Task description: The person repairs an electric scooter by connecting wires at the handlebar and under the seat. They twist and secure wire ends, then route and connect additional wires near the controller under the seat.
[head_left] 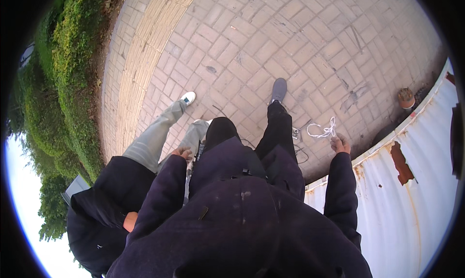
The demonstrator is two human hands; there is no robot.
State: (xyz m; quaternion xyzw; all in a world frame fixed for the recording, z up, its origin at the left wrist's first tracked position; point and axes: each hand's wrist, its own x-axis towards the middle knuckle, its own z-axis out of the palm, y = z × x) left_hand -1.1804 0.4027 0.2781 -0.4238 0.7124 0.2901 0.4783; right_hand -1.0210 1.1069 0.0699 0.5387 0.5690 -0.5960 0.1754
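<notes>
My left hand [183,153] hangs at my left side, its fingers loosely bent and apart, with nothing visible in them. It is close to the grey-green trouser leg of a person beside me. On my right, my right hand [340,143] is held low with slightly curled, parted fingers, and I make out nothing in its grip. Just past its fingertips a looped white cord [325,129] shows against the paving. Beside my right leg, a small metallic thing [296,132] and a thin dark wire [302,154] lie on the ground.
A person in a dark jacket [109,200] stands close on my left. A rusted white corrugated metal sheet [373,195] borders my right, with a terracotta-coloured pot [406,99] at its edge. Brick paving [252,55] spreads ahead, and a green hedge [68,70] runs along the far left.
</notes>
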